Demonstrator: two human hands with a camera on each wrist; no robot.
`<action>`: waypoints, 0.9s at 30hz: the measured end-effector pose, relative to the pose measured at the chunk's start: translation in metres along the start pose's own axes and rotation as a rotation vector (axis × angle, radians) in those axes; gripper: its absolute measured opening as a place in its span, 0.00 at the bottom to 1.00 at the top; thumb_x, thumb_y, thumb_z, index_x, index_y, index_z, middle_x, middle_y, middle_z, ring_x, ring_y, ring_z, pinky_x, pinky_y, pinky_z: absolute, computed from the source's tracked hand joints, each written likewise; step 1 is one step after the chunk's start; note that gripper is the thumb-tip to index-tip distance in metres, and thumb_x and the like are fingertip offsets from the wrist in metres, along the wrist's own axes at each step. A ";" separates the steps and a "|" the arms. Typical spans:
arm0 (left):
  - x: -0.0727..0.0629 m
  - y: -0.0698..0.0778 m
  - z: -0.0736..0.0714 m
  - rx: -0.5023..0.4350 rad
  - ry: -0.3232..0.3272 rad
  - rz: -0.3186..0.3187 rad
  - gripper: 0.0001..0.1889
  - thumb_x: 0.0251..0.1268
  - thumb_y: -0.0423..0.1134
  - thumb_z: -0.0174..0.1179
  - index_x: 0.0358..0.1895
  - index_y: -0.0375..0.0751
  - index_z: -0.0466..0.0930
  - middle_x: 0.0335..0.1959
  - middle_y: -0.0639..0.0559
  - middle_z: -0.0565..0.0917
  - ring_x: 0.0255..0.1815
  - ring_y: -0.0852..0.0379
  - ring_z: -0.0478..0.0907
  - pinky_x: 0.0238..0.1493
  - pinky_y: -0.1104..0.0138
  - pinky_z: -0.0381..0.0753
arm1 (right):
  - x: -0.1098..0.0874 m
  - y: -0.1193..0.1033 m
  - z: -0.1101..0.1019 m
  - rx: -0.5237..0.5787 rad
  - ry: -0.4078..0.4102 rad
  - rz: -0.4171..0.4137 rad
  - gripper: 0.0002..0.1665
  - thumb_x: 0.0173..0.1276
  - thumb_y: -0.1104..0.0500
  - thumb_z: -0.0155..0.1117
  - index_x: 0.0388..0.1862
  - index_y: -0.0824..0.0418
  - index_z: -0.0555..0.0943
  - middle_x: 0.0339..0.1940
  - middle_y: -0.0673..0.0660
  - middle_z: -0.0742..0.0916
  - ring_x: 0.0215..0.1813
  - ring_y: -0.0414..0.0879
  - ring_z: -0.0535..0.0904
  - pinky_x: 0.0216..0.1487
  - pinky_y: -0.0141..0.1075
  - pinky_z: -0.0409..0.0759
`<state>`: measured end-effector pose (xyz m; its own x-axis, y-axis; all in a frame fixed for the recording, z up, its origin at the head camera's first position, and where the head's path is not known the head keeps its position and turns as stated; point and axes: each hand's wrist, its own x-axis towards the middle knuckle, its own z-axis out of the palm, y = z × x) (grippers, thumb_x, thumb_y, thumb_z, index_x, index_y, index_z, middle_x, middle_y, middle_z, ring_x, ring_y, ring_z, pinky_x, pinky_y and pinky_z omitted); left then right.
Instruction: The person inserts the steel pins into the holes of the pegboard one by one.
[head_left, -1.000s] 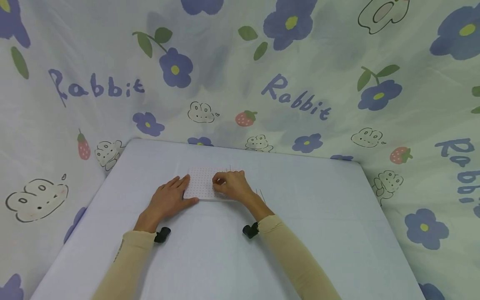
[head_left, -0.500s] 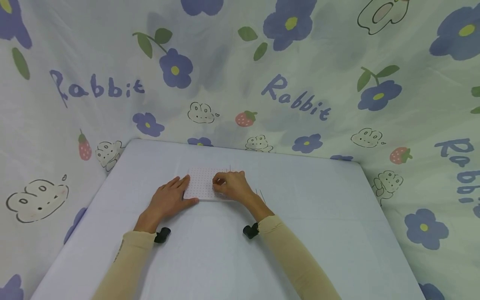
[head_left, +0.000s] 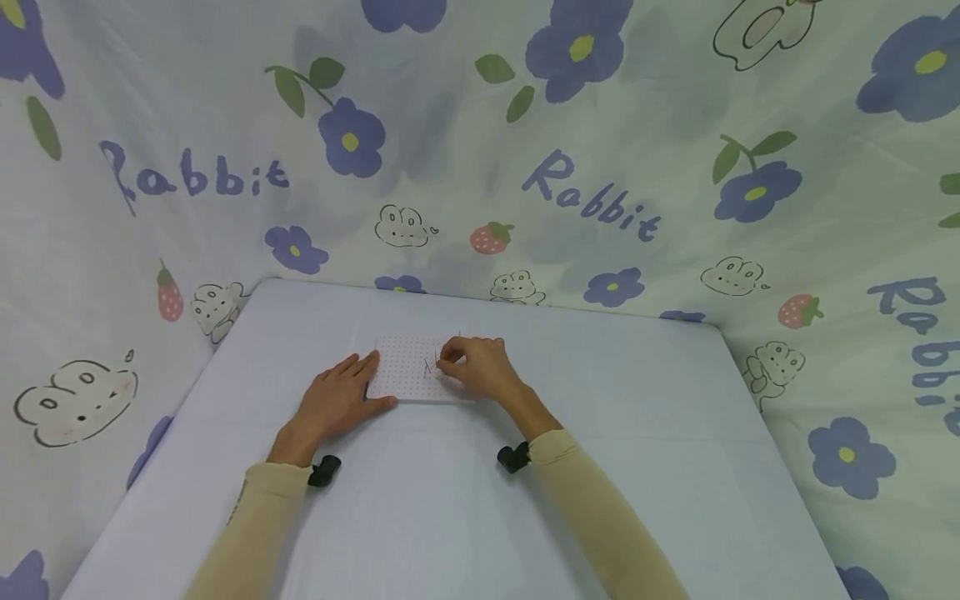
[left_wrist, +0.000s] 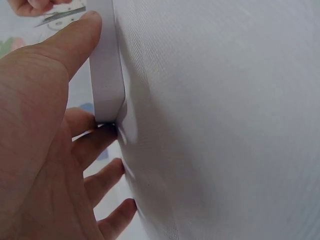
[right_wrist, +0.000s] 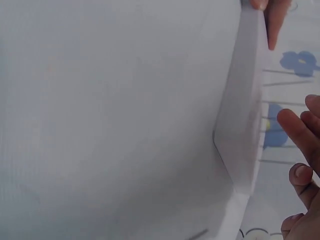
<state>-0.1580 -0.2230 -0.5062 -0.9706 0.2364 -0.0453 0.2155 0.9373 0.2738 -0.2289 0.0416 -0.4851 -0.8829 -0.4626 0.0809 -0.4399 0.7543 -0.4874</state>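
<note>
Our left hand has its digits spread wide, touching the left and near edges of the white rectangular board with a dotted grid; bracing it there should steady our work. At right, our right hand has thumb and forefinger close together; whether they pinch anything we cannot tell. Moving straight along the thin dark straight pins should spare neighbours. The board lies flat on the white cloth-covered table, long axis seemingly left-right; its pins point upward.

The board looks smooth, matt; the tablecloth, finely woven.
</note>
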 end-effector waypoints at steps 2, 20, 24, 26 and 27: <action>0.000 0.000 0.001 0.000 0.002 0.002 0.50 0.67 0.66 0.59 0.79 0.33 0.54 0.77 0.34 0.61 0.78 0.32 0.55 0.72 0.36 0.58 | -0.001 0.005 -0.006 0.020 0.017 0.000 0.08 0.71 0.44 0.65 0.42 0.44 0.85 0.36 0.36 0.88 0.45 0.37 0.83 0.61 0.53 0.64; 0.000 0.001 0.001 -0.002 0.010 0.010 0.49 0.67 0.65 0.59 0.79 0.32 0.53 0.78 0.34 0.61 0.78 0.32 0.54 0.72 0.37 0.57 | -0.033 0.063 -0.054 0.115 0.155 0.120 0.16 0.70 0.41 0.66 0.46 0.48 0.85 0.42 0.45 0.90 0.52 0.56 0.83 0.62 0.55 0.65; 0.000 0.000 0.001 -0.006 0.007 0.007 0.50 0.67 0.65 0.59 0.79 0.32 0.53 0.78 0.34 0.61 0.78 0.32 0.54 0.72 0.37 0.57 | -0.040 0.071 -0.059 0.139 0.179 0.141 0.16 0.69 0.41 0.67 0.45 0.49 0.86 0.41 0.46 0.90 0.52 0.57 0.82 0.62 0.54 0.66; 0.000 0.000 0.002 -0.009 0.005 0.003 0.50 0.67 0.65 0.59 0.79 0.33 0.53 0.78 0.34 0.61 0.78 0.33 0.53 0.72 0.36 0.56 | -0.042 0.074 -0.061 0.141 0.180 0.148 0.16 0.69 0.40 0.68 0.45 0.49 0.86 0.41 0.46 0.90 0.52 0.56 0.82 0.61 0.52 0.68; 0.000 0.000 0.002 -0.013 0.002 0.001 0.50 0.67 0.65 0.59 0.79 0.33 0.52 0.78 0.34 0.60 0.79 0.33 0.53 0.72 0.36 0.56 | -0.043 0.075 -0.061 0.143 0.179 0.153 0.17 0.68 0.40 0.68 0.46 0.49 0.86 0.42 0.46 0.90 0.52 0.56 0.82 0.60 0.51 0.70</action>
<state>-0.1578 -0.2224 -0.5081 -0.9706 0.2367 -0.0433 0.2149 0.9337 0.2863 -0.2337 0.1463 -0.4716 -0.9579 -0.2491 0.1429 -0.2827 0.7300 -0.6223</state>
